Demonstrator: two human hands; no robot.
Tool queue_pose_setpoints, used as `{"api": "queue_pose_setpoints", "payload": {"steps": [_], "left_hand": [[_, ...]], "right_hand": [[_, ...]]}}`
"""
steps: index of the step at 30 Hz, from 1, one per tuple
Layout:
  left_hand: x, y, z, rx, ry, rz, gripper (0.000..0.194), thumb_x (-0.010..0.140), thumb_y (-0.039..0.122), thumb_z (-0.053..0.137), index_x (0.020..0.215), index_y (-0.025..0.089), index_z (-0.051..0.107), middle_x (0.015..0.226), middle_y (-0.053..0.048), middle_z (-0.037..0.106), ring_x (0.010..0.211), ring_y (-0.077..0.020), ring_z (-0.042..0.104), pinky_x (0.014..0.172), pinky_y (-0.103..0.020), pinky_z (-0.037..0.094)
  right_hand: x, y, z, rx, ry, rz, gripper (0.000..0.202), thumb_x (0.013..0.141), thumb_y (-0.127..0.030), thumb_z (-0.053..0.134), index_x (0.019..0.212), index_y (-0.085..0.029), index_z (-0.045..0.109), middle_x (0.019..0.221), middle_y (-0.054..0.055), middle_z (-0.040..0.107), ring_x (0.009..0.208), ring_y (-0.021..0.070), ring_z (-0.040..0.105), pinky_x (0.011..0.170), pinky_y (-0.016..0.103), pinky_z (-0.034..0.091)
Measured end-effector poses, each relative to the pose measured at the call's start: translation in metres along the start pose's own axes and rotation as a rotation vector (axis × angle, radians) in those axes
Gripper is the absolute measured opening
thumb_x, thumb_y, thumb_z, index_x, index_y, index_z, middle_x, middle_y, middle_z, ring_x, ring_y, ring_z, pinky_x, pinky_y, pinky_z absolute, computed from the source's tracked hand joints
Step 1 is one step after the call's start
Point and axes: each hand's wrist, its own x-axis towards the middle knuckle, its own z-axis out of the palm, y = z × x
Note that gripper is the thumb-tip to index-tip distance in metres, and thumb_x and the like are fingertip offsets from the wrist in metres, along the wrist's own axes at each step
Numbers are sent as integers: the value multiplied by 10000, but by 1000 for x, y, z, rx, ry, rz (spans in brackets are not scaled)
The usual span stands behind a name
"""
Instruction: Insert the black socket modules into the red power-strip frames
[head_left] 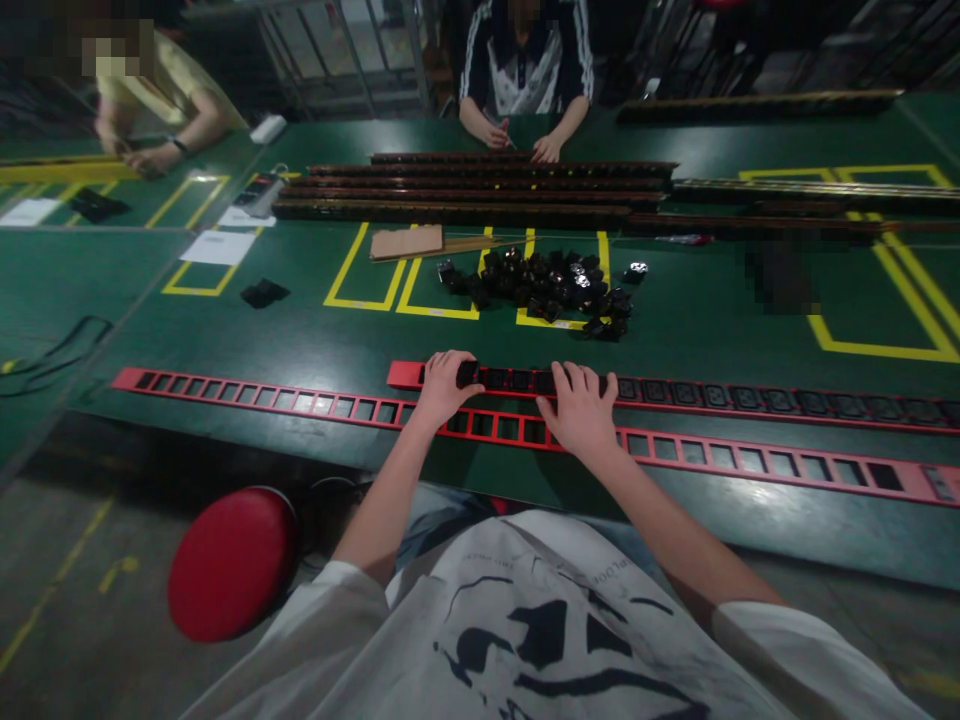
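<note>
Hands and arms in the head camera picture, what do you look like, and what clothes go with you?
The left hand and right hand are bare, with no gloves on, and the forearms are bare too. Above them are short, pale greyish-white sleeves on a matching T-shirt with big dark shapes printed on its front.

Open lane on desk, left to right, between filled red strip and heap of black parts. Heap blocks way toward far edge; passage left of it, between cardboard and small black piece, up to stacked dark rails. Near edge, middle: left hand, right hand and forearms in way.
</note>
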Motion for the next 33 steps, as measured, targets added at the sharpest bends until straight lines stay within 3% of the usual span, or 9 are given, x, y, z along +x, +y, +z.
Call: {"api": "queue_pose_setpoints", "payload": {"steps": [6,33], "left_hand": [[-1,3,-3,9,-47,40,438,771,307,859,1137,257,624,1157,-32,685,1164,-276,584,1061,-456,381],[0,5,-4,25,-65,-9,453,782,322,846,1184,271,643,1168,-20,644,1135,-273,545,999,-418,388]], "right_hand": [[0,0,0,4,14,-9,606,991,-435,413,1494,-98,442,1464,209,520,1317,373,397,1148,663,168],[1,2,1,8,28,-18,585,989,-430,424,1473,-104,459,1426,208,545,1297,372,412,1136,652,177]]}}
